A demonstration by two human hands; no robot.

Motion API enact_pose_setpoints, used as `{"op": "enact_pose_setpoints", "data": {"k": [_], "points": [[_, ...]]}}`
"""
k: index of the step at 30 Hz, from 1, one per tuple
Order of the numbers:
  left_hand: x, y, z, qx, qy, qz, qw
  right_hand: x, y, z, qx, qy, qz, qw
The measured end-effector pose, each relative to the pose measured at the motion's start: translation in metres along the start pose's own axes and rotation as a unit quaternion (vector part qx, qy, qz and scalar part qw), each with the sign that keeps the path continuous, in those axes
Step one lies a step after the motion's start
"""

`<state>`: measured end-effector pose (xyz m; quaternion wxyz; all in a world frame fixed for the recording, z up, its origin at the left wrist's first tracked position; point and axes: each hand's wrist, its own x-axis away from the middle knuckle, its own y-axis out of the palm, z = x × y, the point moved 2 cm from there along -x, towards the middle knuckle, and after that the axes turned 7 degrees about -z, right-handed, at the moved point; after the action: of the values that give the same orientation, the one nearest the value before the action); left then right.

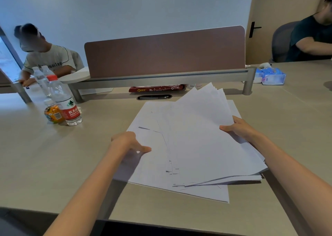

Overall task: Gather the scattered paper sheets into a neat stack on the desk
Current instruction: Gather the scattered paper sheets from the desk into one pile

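Seen from the head: fanned sheets (194, 146) central on the surface (53, 155), clamped at the left edge by left hand (128, 141) fingers, at the right by right hand (239, 128) fingers. Best drawn inward gently, corners squared, edges tapped flush.

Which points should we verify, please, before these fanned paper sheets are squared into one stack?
1. Grip on the left: the left hand holds the paper sheets at their left edge: ok.
2. Grip on the right: the right hand holds their right edge, thumb on top: ok.
3. Edges aligned: the sheets are fanned, with their far corners splayed: not ok.
4. Support: no sheet hangs over the near edge of the desk: ok.
5. Room to work: the water bottle and the orange bottle stand apart, left of the sheets: ok.
6. Stray sheets outside the view: cannot tell.
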<state>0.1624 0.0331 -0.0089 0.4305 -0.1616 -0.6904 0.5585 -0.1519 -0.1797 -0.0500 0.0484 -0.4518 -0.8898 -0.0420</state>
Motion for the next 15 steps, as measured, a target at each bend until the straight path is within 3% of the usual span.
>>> {"op": "enact_pose_setpoints", "data": {"k": [7, 15], "points": [[0.012, -0.003, 0.006, 0.048, -0.053, -0.039, 0.997, -0.006, -0.006, 0.003, 0.032, -0.001, 0.010, 0.999], [0.018, -0.001, 0.009, 0.110, -0.047, -0.018, 0.993, -0.010, -0.009, 0.006, 0.054, -0.007, 0.010, 0.998]]}}
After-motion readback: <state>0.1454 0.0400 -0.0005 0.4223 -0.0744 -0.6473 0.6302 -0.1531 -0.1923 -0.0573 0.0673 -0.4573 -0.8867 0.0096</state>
